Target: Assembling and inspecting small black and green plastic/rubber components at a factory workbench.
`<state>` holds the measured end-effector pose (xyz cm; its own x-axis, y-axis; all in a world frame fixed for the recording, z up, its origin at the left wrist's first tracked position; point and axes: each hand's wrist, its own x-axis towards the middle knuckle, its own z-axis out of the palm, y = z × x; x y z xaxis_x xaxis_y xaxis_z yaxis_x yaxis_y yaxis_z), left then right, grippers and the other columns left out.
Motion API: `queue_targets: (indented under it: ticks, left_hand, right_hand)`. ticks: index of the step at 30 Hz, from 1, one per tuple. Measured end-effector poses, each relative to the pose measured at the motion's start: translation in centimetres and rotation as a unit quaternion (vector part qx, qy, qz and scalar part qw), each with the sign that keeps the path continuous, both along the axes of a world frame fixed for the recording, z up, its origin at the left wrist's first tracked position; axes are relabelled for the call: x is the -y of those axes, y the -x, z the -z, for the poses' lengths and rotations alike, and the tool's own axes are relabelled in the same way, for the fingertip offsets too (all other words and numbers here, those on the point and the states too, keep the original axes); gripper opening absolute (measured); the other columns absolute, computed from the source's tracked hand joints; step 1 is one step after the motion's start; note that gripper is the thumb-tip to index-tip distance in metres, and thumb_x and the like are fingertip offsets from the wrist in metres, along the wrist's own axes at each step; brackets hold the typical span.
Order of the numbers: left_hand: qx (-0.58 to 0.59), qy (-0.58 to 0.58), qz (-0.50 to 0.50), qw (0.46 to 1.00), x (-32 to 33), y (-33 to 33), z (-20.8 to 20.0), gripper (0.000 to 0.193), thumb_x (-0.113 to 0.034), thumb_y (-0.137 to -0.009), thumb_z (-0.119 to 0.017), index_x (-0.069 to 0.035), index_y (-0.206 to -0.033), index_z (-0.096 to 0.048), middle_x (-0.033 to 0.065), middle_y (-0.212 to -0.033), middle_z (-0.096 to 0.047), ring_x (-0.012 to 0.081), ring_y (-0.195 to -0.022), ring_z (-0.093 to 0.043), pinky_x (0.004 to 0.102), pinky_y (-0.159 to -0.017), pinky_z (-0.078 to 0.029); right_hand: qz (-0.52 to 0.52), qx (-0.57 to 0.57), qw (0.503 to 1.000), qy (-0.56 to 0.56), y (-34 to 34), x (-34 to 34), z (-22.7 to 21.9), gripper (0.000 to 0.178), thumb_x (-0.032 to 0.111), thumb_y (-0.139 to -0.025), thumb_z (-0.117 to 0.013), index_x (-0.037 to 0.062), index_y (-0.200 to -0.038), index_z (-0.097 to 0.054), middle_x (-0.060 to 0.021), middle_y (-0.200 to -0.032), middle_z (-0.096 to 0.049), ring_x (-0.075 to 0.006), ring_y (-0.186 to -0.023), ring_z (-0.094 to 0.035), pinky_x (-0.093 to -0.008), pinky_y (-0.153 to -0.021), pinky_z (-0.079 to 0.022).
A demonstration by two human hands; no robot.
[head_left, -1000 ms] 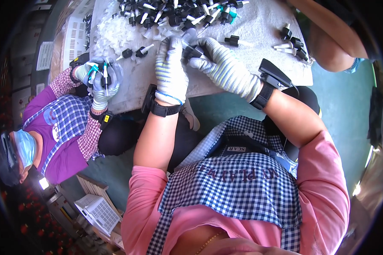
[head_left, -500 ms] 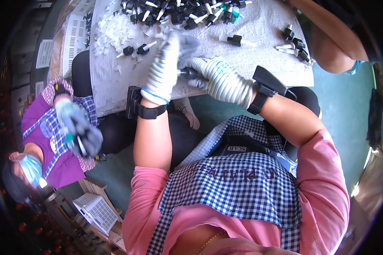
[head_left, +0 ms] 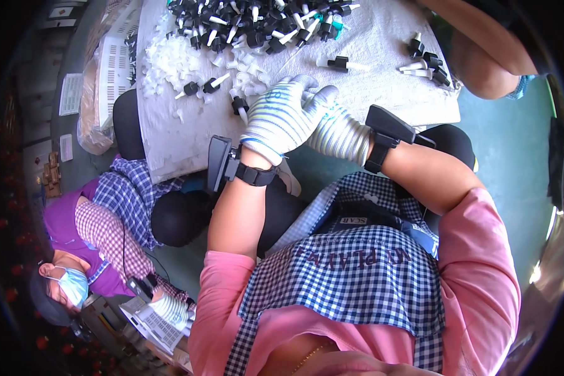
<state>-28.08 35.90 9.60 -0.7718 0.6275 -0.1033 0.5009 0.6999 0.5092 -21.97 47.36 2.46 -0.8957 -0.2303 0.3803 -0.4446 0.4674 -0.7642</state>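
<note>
My left hand (head_left: 281, 118), in a striped knit glove, lies over the fingers of my right hand (head_left: 339, 133) at the table's near edge. Both hands are closed together, and whatever is between them is hidden. Just left of my left hand's fingers is a black pump cap with a white tip (head_left: 239, 105). Two more black caps (head_left: 208, 86) lie farther left beside a heap of clear plastic pieces (head_left: 175, 59). Beyond my hands, a single black cap with a clear end and white nozzle (head_left: 338, 64) rests on the white-covered table (head_left: 382, 84).
A large pile of black caps with white tips (head_left: 257, 25) fills the table's far side. Several caps (head_left: 429, 62) lie at the right, near another person's arm (head_left: 482, 37). At left, a masked co-worker (head_left: 88, 238) reaches toward a white slotted crate (head_left: 153, 329).
My left hand has come down and right onto my right hand, covering the dark part seen there before. The co-worker's hand has moved from near the table down to the crate.
</note>
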Motion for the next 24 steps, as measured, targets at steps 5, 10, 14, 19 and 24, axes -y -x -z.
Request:
queue_targets:
  ticks: [5, 10, 14, 19, 24]
  left_hand:
    - [-0.062, 0.017, -0.023, 0.998, -0.4, -0.6, 1.2, 0.054, -0.051, -0.091, -0.058, -0.001, -0.107, -0.066, 0.0221, -0.1, -0.068, 0.0381, -0.094, -0.066, 0.0437, -0.083, -0.052]
    - [-0.059, 0.031, -0.042, 0.997, -1.5, -1.6, -0.3, 0.055, -0.051, -0.091, -0.058, 0.002, -0.103, -0.066, 0.0233, -0.099, -0.067, 0.0395, -0.094, -0.065, 0.0443, -0.082, -0.051]
    - [-0.105, 0.021, -0.062, 0.992, -1.3, -2.2, 0.2, 0.049, -0.041, -0.082, -0.064, 0.002, -0.106, -0.067, 0.0223, -0.096, -0.069, 0.0361, -0.089, -0.067, 0.0427, -0.08, -0.054]
    - [-0.131, 0.008, -0.063, 0.989, -1.9, -2.9, 0.5, 0.054, -0.047, -0.086, -0.061, 0.003, -0.104, -0.067, 0.0229, -0.095, -0.068, 0.0372, -0.089, -0.067, 0.0431, -0.08, -0.053]
    - [-0.107, 0.034, -0.066, 0.991, -1.8, -3.8, -0.5, 0.057, -0.052, -0.09, -0.057, 0.003, -0.101, -0.066, 0.023, -0.094, -0.069, 0.0379, -0.089, -0.067, 0.0434, -0.079, -0.053]
  right_hand:
    - [-0.007, 0.032, 0.997, 0.074, -0.5, -0.1, -0.6, 0.034, 0.021, -0.084, -0.063, 0.0029, -0.113, -0.06, -0.0188, -0.109, -0.062, -0.035, -0.1, -0.06, -0.0425, -0.086, -0.049]
    - [-0.018, 0.039, 0.999, 0.016, -0.7, -0.5, -0.8, 0.035, 0.016, -0.086, -0.062, 0.001, -0.117, -0.057, -0.0182, -0.109, -0.061, -0.0327, -0.102, -0.06, -0.0411, -0.086, -0.049]
    - [0.001, -0.002, 1.0, 0.024, -1.2, -0.2, -1.3, 0.029, 0.016, -0.085, -0.059, 0.0016, -0.11, -0.06, -0.0194, -0.104, -0.062, -0.0352, -0.098, -0.06, -0.0437, -0.083, -0.049]
    - [-0.003, -0.063, 0.998, -0.011, -1.3, -0.3, 0.9, 0.028, 0.015, -0.084, -0.06, 0.002, -0.108, -0.061, -0.0192, -0.102, -0.062, -0.0358, -0.096, -0.06, -0.0443, -0.082, -0.049]
    - [0.0, -0.06, 0.997, 0.048, -2.1, 0.1, 0.9, 0.029, 0.016, -0.084, -0.06, 0.0037, -0.11, -0.062, -0.0193, -0.103, -0.063, -0.0365, -0.097, -0.06, -0.0456, -0.082, -0.049]
